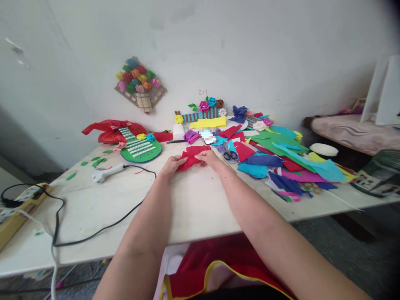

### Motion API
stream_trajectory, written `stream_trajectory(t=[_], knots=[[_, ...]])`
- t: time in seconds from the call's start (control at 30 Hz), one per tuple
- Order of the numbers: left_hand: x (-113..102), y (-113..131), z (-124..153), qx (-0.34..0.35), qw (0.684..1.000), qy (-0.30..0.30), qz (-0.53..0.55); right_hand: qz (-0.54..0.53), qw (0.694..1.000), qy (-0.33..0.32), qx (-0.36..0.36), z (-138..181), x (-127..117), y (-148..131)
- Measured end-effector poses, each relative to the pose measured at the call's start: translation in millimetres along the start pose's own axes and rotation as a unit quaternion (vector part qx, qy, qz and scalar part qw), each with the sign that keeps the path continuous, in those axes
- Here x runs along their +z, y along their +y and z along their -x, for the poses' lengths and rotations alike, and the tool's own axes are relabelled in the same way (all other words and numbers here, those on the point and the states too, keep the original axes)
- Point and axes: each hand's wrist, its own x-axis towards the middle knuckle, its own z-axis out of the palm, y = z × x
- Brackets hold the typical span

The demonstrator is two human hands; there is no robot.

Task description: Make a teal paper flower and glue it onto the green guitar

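Observation:
A red felt piece [193, 156] lies folded on the white table [193, 200], and both my hands pinch it. My left hand [173, 163] grips its left edge with closed fingers. My right hand [210, 158] holds its right side, fingers pressed onto the fold. Scissors [230, 155] lie just right of my right hand. A white glue gun [106, 172] with a black cord [93, 233] rests to the left of my left hand.
A heap of coloured felt sheets [281, 162] covers the table's right side. A green guitar-shaped craft [140, 148] and a red plastic bag [112, 130] sit at the back left. Flower crafts [206, 110] stand against the wall. A white plate [323, 149] lies at the right.

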Motion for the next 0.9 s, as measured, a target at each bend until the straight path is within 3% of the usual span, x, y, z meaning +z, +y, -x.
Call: stream_trajectory(t=[0.2, 0.47, 0.7, 0.9], knots=[[1.4, 2.0, 1.2, 0.001, 1.0, -0.008, -0.01, 0.002, 1.0, 0.021, -0.006, -1.5, 2.2, 1.1], [2.1, 3.5, 3.4, -0.002, 1.0, -0.013, -0.019, 0.002, 1.0, -0.025, 0.004, -2.8, -0.1, 4.3], [2.9, 4.6, 3.7, -0.012, 0.999, -0.006, -0.034, 0.025, 1.0, -0.006, -0.013, -3.3, 4.3, 4.5], [4.5, 7.7, 6.4, -0.011, 0.999, -0.012, -0.035, -0.002, 1.0, -0.028, -0.008, 0.0, -0.7, 1.7]])
